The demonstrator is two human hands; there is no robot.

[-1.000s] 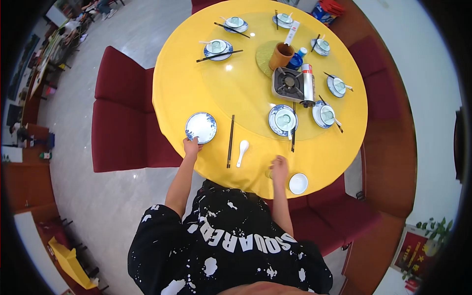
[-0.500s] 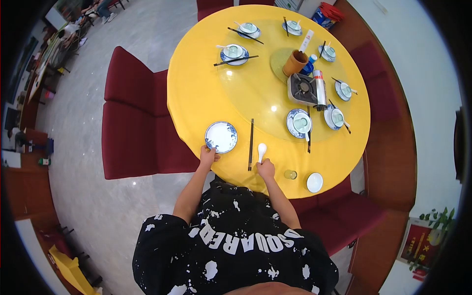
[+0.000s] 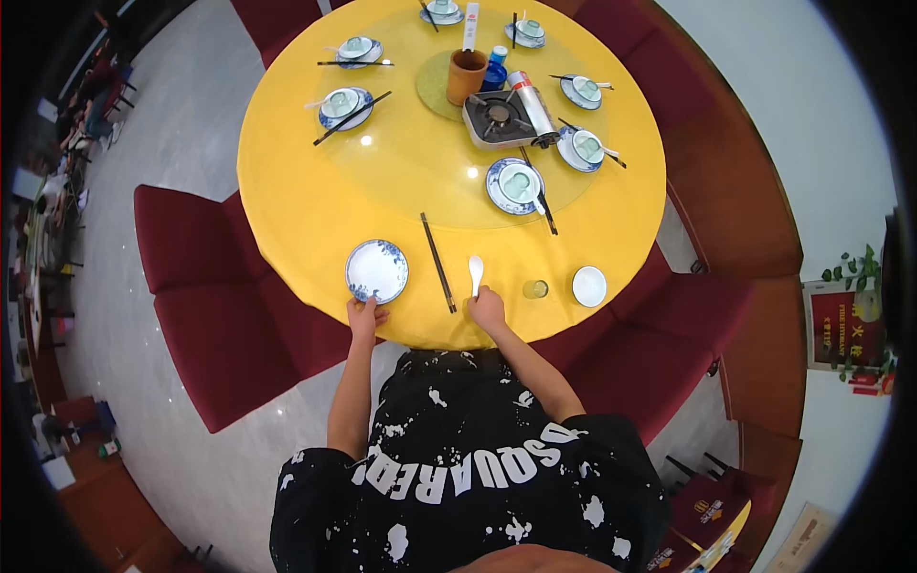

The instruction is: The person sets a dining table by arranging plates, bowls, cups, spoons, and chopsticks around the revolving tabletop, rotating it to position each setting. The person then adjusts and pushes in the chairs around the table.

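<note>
At the near edge of the yellow-covered table (image 3: 296, 224), my left hand (image 3: 364, 317) grips the rim of a white plate with a blue floral border (image 3: 377, 271), its thumb over the edge. My right hand (image 3: 487, 308) is closed around the handle of a white soup spoon (image 3: 476, 271), bowl end pointing away from me. Between the two hands lies a pair of black chopsticks (image 3: 438, 264). A small glass (image 3: 536, 288) and a white bowl (image 3: 589, 286) stand to the right of my right hand.
Several place settings, such as one plate with a bowl (image 3: 516, 185), ring the glass turntable (image 3: 420, 196). On it stand a portable gas stove (image 3: 499, 116), a gas canister (image 3: 531, 103) and a brown pot (image 3: 466, 76). Dark red chairs (image 3: 224, 334) surround the table.
My view has turned, so the table appears further left and higher. Both hands keep their places at the plate and the spoon.
</note>
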